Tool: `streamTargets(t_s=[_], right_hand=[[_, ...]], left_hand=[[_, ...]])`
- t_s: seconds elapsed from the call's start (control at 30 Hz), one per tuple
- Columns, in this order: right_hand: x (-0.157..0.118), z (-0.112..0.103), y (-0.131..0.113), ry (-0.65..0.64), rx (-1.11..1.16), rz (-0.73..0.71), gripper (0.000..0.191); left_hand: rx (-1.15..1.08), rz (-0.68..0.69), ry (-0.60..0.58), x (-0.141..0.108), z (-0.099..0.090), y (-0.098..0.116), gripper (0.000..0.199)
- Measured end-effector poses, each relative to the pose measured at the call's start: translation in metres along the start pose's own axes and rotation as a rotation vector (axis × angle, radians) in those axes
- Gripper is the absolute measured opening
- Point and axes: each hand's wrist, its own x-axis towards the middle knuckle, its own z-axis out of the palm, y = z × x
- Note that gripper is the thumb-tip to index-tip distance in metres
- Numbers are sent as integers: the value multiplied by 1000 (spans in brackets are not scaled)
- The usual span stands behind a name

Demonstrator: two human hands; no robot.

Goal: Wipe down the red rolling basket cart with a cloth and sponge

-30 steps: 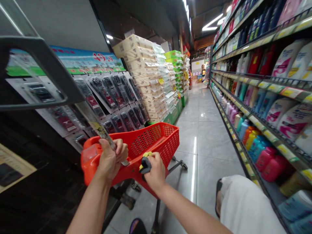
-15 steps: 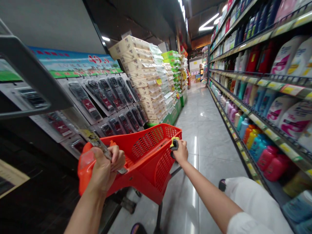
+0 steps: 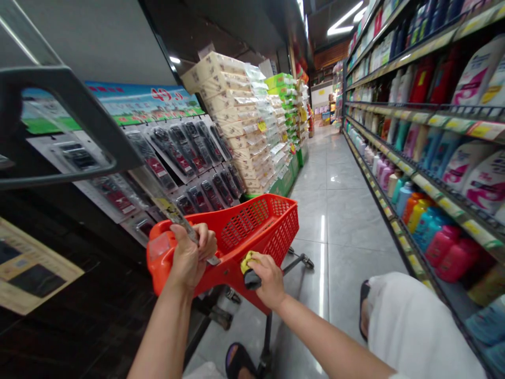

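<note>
The setting is a shop aisle with a pale, glossy tiled floor (image 3: 353,223). Along the right side runs multi-tier shelving (image 3: 420,122) stocked with bottles, including pink bottles (image 3: 460,258) near its lower end. On the other side stand stacked beige boxes (image 3: 236,126), with green packs (image 3: 282,87) farther along. Nearer, blister packs (image 3: 183,150) hang in rows beneath a blue-and-green banner (image 3: 136,102) marked 49.9.

A red cart (image 3: 231,263), with perforated basket walls, stands on the floor just ahead of the person, close to the hanging packs. Its wheels (image 3: 306,261) are partly visible.

Left hand (image 3: 193,255): grip closed around a metal bar (image 3: 173,213), which slants up from the near rim of the cart towards a grey loop frame (image 3: 100,123) at upper left. The thumb lies along the bar.

Right hand (image 3: 270,279): grip closed on a yellow and dark grey cloth (image 3: 248,260), bunched at the fingers. The cloth is at the outer side wall of the cart; whether it touches the wall cannot be determined.

White trousers (image 3: 418,326) and a dark sandal (image 3: 239,360) are visible below.
</note>
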Motion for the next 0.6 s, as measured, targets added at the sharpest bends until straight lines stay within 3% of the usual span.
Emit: streamTargets(t_s=[0.17, 0.23, 0.4, 0.53, 0.6], right_hand=[[12, -5, 7, 143, -132, 315, 52], [7, -1, -1, 96, -125, 261, 58], [-25, 0, -7, -120, -81, -48, 75], [-26, -20, 20, -253, -229, -68, 71], [-16, -28, 29, -236, -301, -19, 66]], left_hand=[[14, 15, 4, -2, 2, 0, 69], [13, 18, 1, -2, 3, 0, 69], [-2, 8, -13, -3, 4, 0, 69], [-8, 2, -20, -4, 5, 1, 69], [-10, 1, -25, -4, 5, 1, 69]])
